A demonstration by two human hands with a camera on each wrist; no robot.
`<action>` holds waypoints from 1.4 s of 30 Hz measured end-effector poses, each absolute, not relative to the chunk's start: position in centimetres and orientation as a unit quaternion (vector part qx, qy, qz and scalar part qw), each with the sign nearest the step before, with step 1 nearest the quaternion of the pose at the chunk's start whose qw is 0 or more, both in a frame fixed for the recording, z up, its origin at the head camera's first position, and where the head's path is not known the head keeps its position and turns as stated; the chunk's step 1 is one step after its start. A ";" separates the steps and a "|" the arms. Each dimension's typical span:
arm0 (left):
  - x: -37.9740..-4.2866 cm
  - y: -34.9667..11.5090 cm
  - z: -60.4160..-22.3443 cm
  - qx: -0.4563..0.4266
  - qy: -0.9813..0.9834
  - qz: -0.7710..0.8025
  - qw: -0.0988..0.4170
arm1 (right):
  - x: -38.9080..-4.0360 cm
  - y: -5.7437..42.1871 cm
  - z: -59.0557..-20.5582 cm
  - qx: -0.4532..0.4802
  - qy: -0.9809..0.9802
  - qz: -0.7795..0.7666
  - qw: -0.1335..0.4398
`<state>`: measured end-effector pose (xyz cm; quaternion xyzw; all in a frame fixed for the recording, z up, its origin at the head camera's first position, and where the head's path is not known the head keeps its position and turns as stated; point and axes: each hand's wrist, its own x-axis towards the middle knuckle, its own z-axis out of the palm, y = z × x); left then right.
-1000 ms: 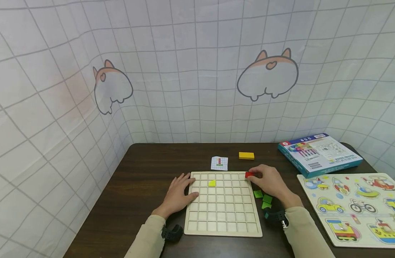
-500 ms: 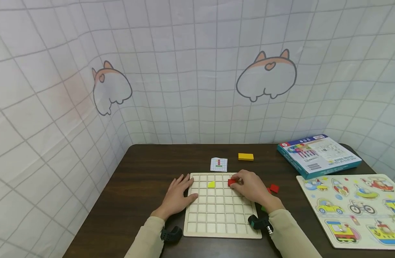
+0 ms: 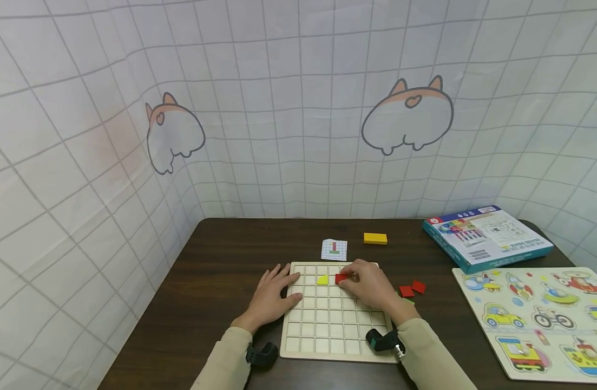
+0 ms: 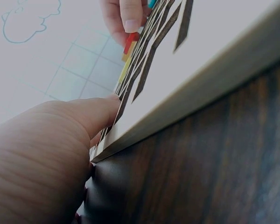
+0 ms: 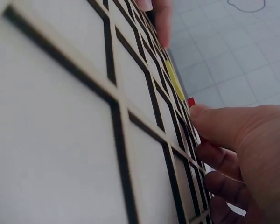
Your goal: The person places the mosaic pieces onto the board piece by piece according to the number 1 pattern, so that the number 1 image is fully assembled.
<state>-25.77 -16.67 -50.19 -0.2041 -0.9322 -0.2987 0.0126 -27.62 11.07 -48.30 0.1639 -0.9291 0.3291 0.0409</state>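
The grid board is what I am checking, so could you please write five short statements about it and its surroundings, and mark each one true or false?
1. The right hand pinches a red tile over the grid board. True.
2. The left hand holds the yellow piece. False: the left hand rests at the board's left edge, and the yellow piece lies on the board, apart from it.
3. Two loose red tiles lie on the table, right of the board. True.
4. The patterned paper lies under the left hand. False: it lies beyond the board's far edge.
5. The yellow block lies left of the box. True.
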 end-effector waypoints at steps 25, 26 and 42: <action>-25.7 -16.6 -50.6 -0.168 -0.929 -0.328 0.020 | -27.3 9.2 -49.8 0.151 -0.932 0.318 0.087; -25.7 -16.6 -50.6 -0.165 -0.929 -0.330 0.021 | -27.3 9.1 -49.8 0.149 -0.932 0.319 0.089; -26.2 -16.4 -50.5 -0.171 -0.925 -0.337 0.025 | -27.2 9.3 -49.0 0.154 -0.934 0.311 0.078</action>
